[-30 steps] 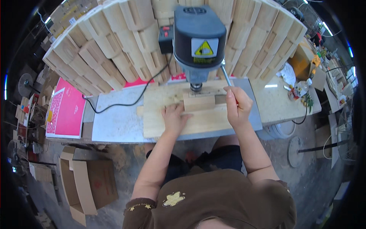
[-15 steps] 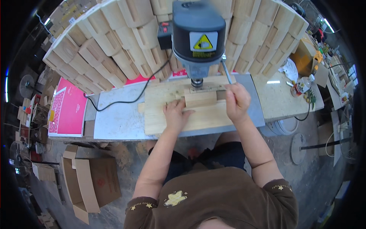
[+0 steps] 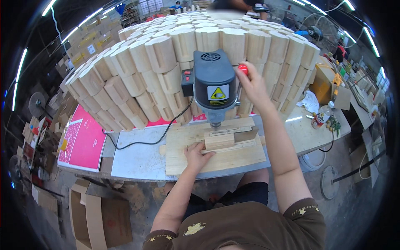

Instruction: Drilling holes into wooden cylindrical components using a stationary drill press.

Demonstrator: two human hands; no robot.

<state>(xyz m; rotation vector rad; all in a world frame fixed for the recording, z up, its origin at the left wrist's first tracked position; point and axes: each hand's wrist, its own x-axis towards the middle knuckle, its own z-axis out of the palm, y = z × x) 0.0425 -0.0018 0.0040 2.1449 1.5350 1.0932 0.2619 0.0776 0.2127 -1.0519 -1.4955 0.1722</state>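
A pale wooden block (image 3: 219,141) lies between thin strips on a flat wooden board (image 3: 179,163), under the chuck of a dark bench drill press (image 3: 214,75). My left hand (image 3: 196,158) is at the block's left end, its fingertips against it and the thumb along the front strip, holding it in place. My right hand (image 3: 253,85) is raised beside the drill head, closed round the feed lever with its red knob (image 3: 243,69) showing at the top. The chuck (image 3: 215,124) stands above the block's rear edge; whether the bit touches wood is too small to tell.
Stacked rounded wooden pieces (image 3: 162,54) form a wall behind the drill. A black cable (image 3: 154,143) curves across the table's left, near pink sheets (image 3: 85,143). A plastic bottle (image 3: 322,116) and white cloth (image 3: 308,101) are at right. An open carton (image 3: 106,212) stands on the floor.
My right hand has moved up with the lever, from beside the block to the drill head's height. My left hand stays at the block's end. The view has tilted up, showing more background.
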